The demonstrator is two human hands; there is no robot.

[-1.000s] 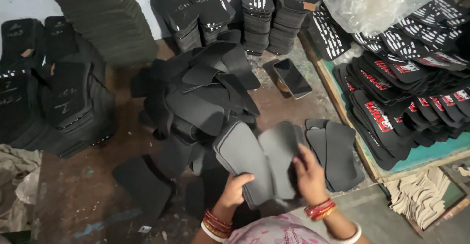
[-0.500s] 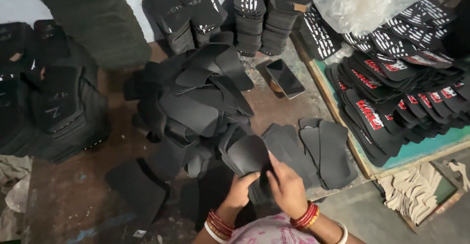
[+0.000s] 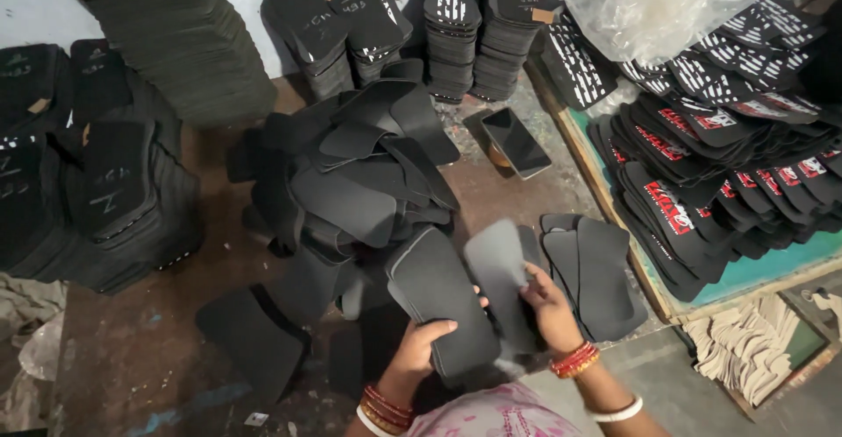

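One head-worn view looks steeply down, close over the sole-strewn floor (image 3: 114,358).

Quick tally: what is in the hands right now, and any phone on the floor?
Dark soles in left hand: 1
Dark soles in right hand: 1
Phones on the floor: 1
Total: 3

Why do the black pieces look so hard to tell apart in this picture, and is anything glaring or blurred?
Head view: dim, flat light merges the loose pile of dark soles; the clear plastic bag glares white; the phone screen reflects faintly; both the left hand and right hand look sharp.
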